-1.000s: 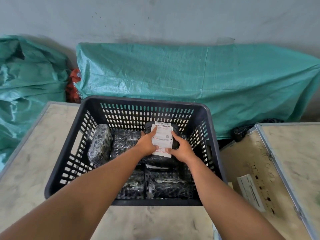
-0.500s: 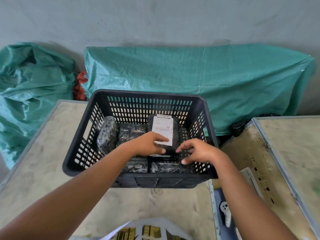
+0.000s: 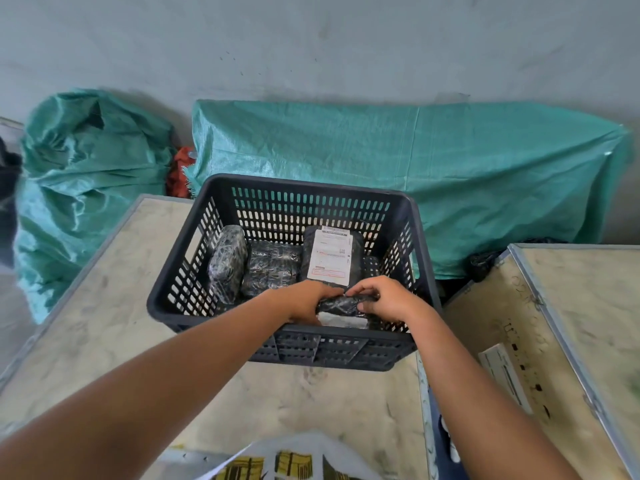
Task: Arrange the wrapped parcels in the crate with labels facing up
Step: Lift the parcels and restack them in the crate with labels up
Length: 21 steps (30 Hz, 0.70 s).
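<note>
A dark slotted plastic crate (image 3: 221,199) stands on a pale table. Inside, a black wrapped parcel with its white label up (image 3: 330,259) lies at the back right. A parcel (image 3: 227,263) leans on its side at the left, and another black parcel (image 3: 272,266) lies between them. At the crate's near wall, my left hand (image 3: 304,301) and my right hand (image 3: 386,299) both grip a black wrapped parcel (image 3: 341,304), tilted on edge, with a white label showing on its underside.
The table top (image 3: 104,306) carries the crate. A second table (image 3: 571,323) with a white label stuck on it stands at the right across a narrow gap. Teal woven sacks (image 3: 381,161) lie against the grey wall behind. A patterned white bag (image 3: 294,459) sits at the near edge.
Both hands let go of the labelled parcel at the back, pulled toward the near wall and took hold of another black parcel, tipping it on edge. The view shifted back.
</note>
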Motion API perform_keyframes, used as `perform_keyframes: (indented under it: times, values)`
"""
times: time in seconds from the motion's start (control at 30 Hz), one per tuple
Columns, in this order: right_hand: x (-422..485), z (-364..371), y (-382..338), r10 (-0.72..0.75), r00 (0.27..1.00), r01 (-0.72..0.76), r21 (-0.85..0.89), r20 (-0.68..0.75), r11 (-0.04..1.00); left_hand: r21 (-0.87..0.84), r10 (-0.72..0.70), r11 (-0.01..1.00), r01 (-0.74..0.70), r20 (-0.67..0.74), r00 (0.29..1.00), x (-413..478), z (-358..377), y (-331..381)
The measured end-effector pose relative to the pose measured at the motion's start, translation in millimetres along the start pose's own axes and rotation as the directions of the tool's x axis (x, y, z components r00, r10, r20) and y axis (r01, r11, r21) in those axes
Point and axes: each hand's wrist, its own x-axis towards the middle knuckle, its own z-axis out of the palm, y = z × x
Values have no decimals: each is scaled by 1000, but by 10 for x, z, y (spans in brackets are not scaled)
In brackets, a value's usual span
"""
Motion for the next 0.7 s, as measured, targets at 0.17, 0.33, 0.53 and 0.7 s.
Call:
perform_keyframes:
  times: [0.17,0.33,0.53,0.7]
  values:
    - [-82,-36,-9,-67,993,72,50,-95,996,-195,-54,980,29,-122,991,-50,-46,-59]
    - [-239,-204,-34,-145,945,217,229,-292,949,-400,-16,911,-98,-273,962,-341,-368,-16]
    - [-409,-341,-183,-228,867,422,406,-444,811,-486,34,844,-225,-371,928,-596,-1037,125]
    - [-433,-243,-250,-317,825,522,415,-469,745,-598,-7,751,-278,-429,903,-658,-1425,79]
